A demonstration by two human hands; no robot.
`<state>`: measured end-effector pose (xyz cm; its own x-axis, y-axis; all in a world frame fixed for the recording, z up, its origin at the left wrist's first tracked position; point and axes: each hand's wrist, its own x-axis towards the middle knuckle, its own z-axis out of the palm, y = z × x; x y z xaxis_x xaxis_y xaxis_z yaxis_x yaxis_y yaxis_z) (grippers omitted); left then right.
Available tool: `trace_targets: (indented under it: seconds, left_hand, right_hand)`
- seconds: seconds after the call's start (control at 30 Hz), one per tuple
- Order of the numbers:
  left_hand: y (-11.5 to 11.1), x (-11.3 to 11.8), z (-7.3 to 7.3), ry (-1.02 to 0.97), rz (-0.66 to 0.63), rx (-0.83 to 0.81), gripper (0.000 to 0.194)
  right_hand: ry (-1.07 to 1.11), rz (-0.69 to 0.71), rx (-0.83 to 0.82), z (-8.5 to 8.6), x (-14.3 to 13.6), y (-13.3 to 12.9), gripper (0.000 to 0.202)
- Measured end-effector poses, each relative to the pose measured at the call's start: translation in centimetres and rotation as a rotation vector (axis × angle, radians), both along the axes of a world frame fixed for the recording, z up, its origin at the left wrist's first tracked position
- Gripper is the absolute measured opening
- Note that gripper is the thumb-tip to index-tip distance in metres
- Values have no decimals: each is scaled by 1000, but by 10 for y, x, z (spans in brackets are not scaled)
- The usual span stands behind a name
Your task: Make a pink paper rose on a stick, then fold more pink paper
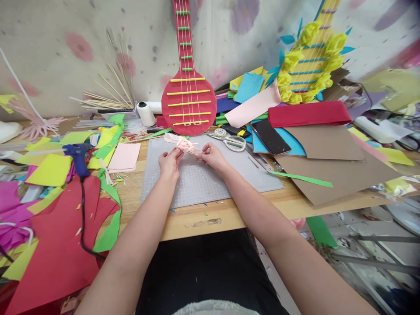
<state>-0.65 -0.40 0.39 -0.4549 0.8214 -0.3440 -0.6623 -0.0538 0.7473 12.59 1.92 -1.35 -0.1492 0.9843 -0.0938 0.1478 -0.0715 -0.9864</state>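
Over the grey cutting mat (pixel 203 183) I hold a small pale-pink paper flower (pixel 185 144) with folded, layered petals. My left hand (pixel 170 162) is closed on its left side, thumb and fingers pinching its lower edge. My right hand (pixel 211 156) is also closed, pinching at the flower's right end, where thin pale strips stick out; the fingertips partly hide what they grip. A pale-pink strip (pixel 171 138) lies just behind the left fingers. Scissors (pixel 234 142) with white handles rest at the mat's back right.
A red paper lute (pixel 189 105) leans on the wall behind the mat; a yellow one (pixel 306 65) with flowers stands right. A blue glue gun (pixel 78 157), pink paper squares (pixel 124 156) and red sheets (pixel 62 227) lie left. To the right are a phone (pixel 271 137) and brown cardboard (pixel 328 170).
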Motion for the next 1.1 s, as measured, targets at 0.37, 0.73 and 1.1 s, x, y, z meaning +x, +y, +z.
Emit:
trace_targets:
  seconds: [0.37,0.73,1.1]
  left_hand:
    - [1,-1,-3,37,31,-32,42]
    - [-1,1,-3,11,-29,-30,45]
    - [1,1,-7,96,-10,-80,46]
  right_hand:
    - [-37,27,95,-10,2,4,33]
    - [-15,34,89,-4,5,4,29]
    - [-49,38,81,-7,4,5,33]
